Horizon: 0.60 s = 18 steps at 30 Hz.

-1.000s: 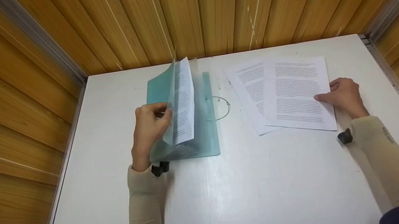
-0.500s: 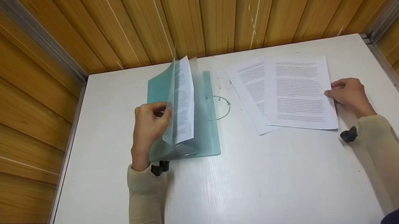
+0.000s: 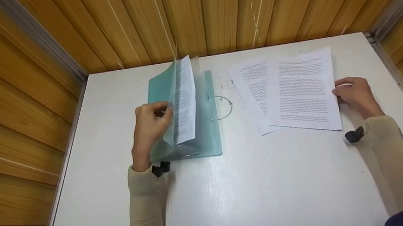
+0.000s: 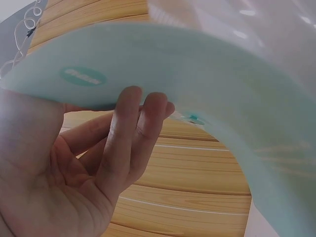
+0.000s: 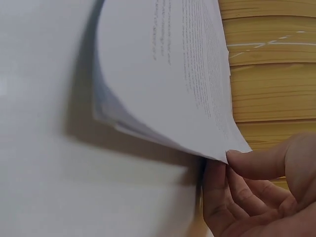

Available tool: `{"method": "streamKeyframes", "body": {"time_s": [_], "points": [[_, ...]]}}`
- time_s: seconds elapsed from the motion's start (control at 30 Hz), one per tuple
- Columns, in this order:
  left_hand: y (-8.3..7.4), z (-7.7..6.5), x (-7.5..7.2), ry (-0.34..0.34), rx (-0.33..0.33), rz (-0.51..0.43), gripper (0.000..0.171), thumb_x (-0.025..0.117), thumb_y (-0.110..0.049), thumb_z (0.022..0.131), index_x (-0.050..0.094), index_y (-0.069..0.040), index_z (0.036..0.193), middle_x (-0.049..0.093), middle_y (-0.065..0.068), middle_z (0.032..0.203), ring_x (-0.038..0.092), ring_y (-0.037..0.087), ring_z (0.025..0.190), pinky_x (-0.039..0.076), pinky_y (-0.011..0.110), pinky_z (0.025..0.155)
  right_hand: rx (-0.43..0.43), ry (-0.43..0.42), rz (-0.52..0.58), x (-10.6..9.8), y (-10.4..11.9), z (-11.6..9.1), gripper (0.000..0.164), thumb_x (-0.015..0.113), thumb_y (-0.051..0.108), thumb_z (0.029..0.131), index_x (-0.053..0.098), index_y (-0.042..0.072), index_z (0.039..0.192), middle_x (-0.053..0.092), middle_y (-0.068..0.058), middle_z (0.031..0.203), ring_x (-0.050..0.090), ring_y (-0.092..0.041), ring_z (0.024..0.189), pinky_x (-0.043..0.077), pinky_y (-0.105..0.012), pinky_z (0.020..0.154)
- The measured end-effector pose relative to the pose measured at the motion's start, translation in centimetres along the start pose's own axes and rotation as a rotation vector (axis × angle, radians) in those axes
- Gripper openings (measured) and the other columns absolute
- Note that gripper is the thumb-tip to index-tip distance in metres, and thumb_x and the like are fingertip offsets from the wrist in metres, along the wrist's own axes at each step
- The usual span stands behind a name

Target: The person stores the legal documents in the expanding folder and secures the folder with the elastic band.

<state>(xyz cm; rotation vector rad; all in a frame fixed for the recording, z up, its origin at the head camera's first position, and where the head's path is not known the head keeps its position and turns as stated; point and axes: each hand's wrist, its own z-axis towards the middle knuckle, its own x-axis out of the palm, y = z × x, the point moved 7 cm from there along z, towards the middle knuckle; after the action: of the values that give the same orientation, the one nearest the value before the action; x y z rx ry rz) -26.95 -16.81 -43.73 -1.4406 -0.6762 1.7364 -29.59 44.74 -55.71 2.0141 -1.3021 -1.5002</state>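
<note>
A teal folder [image 3: 160, 85] stands partly open on the left, with a printed page [image 3: 184, 103] upright inside. My left hand [image 3: 150, 126] pinches its raised translucent leaf; the left wrist view shows the fingers against a pale teal cover [image 4: 163, 59] bearing an oval label. To the right lie printed sheets: one tilted sheet [image 3: 254, 82] is partly covered by the upper sheet [image 3: 303, 91]. My right hand [image 3: 356, 95] pinches that upper sheet's right edge between thumb and fingers. In the right wrist view this sheet [image 5: 153, 94] bends up, with more layers beneath.
Everything rests on a white table [image 3: 236, 194]. Beside the folder's right edge is a thin curved line [image 3: 231, 105] with small dark marks. A wood-patterned wall [image 3: 219, 12] rises directly behind the table's far edge.
My right hand has slid right to the upper sheet's edge, and that sheet's right side is now raised. The left hand and folder stay nearly still.
</note>
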Motion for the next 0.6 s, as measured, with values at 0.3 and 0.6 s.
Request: {"method": "streamKeyframes", "body": {"time_s": [0.3,0.6], "points": [[-0.1,0.1,-0.1,-0.004,0.009,0.001,0.025,0.068,-0.008,0.095,0.082,0.002,0.114,0.081,0.016,0.109,0.079,0.026,0.087,0.063,0.042,0.077,0.047,0.026,0.138,-0.1,-0.7,0.2,0.059,0.06,0.018,0.106,0.043,0.001,0.16,0.072,0.001,0.115,0.07,0.0,0.089,0.058,-0.019,0.082],[0.0,0.0,0.1,-0.003,-0.009,-0.004,0.025,0.068,-0.008,0.095,0.082,0.002,0.114,0.081,0.016,0.109,0.079,0.025,0.087,0.063,0.043,0.077,0.088,0.064,0.226,-0.1,-1.4,-0.5,0.062,0.064,0.022,0.106,0.042,0.006,0.162,0.068,0.009,0.111,0.066,0.0,0.096,0.058,-0.019,0.084]]}}
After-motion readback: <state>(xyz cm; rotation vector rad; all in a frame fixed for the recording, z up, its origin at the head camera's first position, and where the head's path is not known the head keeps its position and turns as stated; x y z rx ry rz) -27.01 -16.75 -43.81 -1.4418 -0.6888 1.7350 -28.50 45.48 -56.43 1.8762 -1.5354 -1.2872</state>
